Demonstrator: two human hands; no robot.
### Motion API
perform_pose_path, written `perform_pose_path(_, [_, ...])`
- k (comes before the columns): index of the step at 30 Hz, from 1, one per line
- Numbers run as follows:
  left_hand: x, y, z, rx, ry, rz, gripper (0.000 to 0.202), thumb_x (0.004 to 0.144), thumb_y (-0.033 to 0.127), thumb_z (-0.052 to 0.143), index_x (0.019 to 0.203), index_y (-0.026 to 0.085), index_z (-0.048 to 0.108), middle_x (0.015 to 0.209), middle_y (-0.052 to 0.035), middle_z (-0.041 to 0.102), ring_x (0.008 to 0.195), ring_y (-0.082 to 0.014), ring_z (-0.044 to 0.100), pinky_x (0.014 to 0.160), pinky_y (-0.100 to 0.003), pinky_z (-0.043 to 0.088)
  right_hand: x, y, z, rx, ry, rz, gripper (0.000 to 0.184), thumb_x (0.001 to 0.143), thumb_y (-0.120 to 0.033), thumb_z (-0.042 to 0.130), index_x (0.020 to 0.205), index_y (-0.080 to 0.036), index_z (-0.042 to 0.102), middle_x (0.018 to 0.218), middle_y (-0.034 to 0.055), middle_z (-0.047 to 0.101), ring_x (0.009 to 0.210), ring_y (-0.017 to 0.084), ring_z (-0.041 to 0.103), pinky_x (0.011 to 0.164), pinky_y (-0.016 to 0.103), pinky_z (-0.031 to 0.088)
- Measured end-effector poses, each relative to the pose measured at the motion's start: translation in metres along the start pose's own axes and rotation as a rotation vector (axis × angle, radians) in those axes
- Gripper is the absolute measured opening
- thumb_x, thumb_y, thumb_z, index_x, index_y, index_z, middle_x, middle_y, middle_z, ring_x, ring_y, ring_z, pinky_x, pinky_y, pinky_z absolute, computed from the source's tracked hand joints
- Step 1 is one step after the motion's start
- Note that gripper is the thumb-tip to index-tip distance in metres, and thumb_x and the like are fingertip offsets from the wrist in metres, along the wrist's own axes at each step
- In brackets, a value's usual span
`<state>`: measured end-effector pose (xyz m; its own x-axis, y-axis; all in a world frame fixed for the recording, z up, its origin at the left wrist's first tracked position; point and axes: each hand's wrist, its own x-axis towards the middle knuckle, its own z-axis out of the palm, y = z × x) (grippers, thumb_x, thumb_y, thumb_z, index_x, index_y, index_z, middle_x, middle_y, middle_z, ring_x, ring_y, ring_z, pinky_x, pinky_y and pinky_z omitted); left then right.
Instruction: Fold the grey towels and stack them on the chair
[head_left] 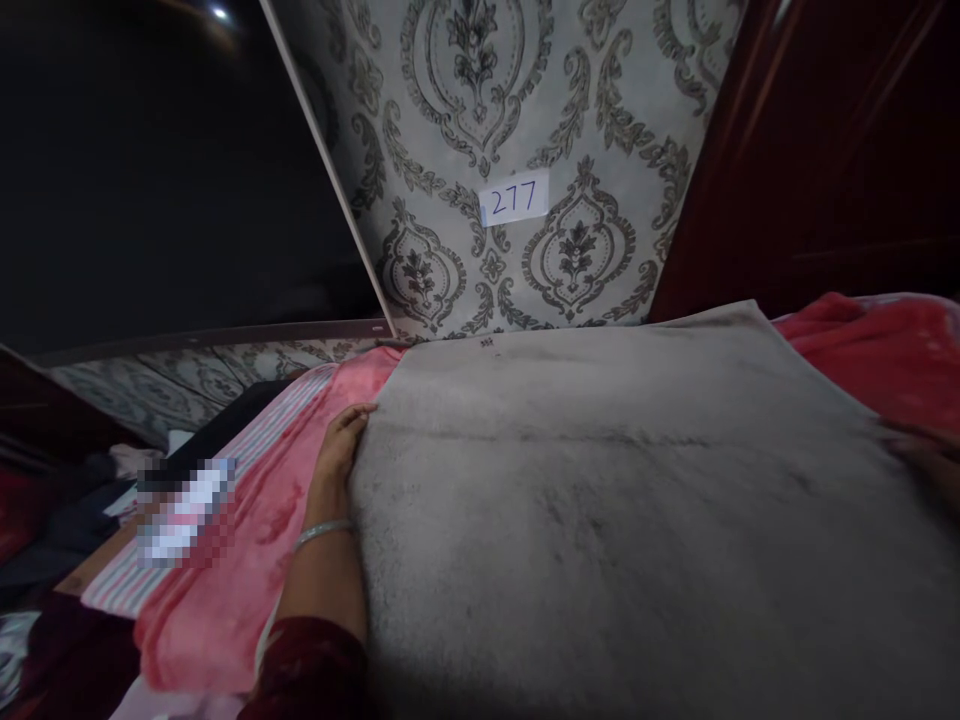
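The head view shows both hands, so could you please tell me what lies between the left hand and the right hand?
In the head view, a grey plush blanket spans the stretch between the left hand and the right hand, and both hands are at its edges.

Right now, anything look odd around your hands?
Yes: the grey plush cloth under the left hand is soiled, with a dark streak across its far part and smudges nearer in. A paper label reading 277 sits oddly on the damask wallpaper.

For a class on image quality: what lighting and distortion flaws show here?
Head view: wide-angle distortion makes the damask wallpaper lean; the grey blanket's near part falls into shadow; the right hand is dim; a pixelated patch hides one object.
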<state>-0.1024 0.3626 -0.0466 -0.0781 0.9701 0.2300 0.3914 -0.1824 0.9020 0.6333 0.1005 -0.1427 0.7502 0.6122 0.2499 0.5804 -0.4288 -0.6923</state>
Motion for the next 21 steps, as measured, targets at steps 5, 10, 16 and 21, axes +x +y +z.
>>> perform_pose_path(5, [-0.001, 0.004, -0.002, 0.181, -0.288, 0.067, 0.05, 0.06, 0.048, 0.071, 0.1, 0.018, 0.076, 0.11, -0.0093, 0.072, 0.108, -0.0294, 0.061, 0.1, -0.041, 0.044, -0.028, -0.062, -0.021, 0.067, -0.138, 0.318, 0.073, 0.065, -0.054, 0.071, 0.134, -0.034, 0.063, 0.137, 0.0175, 0.06, 0.115, 0.038, 0.059, 0.084, 0.052, 0.048])
perform_pose_path(10, [0.003, 0.002, -0.008, 0.428, -0.399, 0.143, 0.056, 0.067, 0.045, 0.063, 0.116, 0.019, 0.072, 0.118, -0.0098, 0.069, 0.112, -0.0293, 0.06, 0.106, -0.046, 0.043, -0.027, -0.056, -0.023, 0.167, -0.263, 0.115, 0.058, 0.062, -0.042, 0.074, 0.12, -0.042, 0.07, 0.14, 0.0072, 0.06, 0.128, 0.035, 0.053, 0.099, 0.049, 0.046])
perform_pose_path(16, [0.009, 0.0, -0.007, 0.534, -0.418, 0.151, 0.057, 0.07, 0.035, 0.053, 0.122, 0.018, 0.069, 0.123, -0.0094, 0.068, 0.115, -0.0266, 0.061, 0.106, -0.042, 0.045, -0.022, -0.052, -0.022, 0.15, -0.331, -0.085, 0.046, 0.064, -0.034, 0.069, 0.109, -0.034, 0.077, 0.136, 0.0061, 0.062, 0.129, 0.035, 0.054, 0.105, 0.046, 0.044])
perform_pose_path(21, [0.014, 0.013, -0.002, 0.732, -0.315, 0.178, 0.052, 0.071, 0.034, 0.046, 0.112, 0.016, 0.073, 0.093, -0.0101, 0.069, 0.092, -0.0277, 0.066, 0.095, -0.043, 0.05, -0.03, -0.068, -0.022, 0.11, -0.326, -0.117, 0.049, 0.066, -0.028, 0.063, 0.113, -0.023, 0.075, 0.135, 0.0086, 0.063, 0.127, 0.033, 0.056, 0.104, 0.041, 0.045])
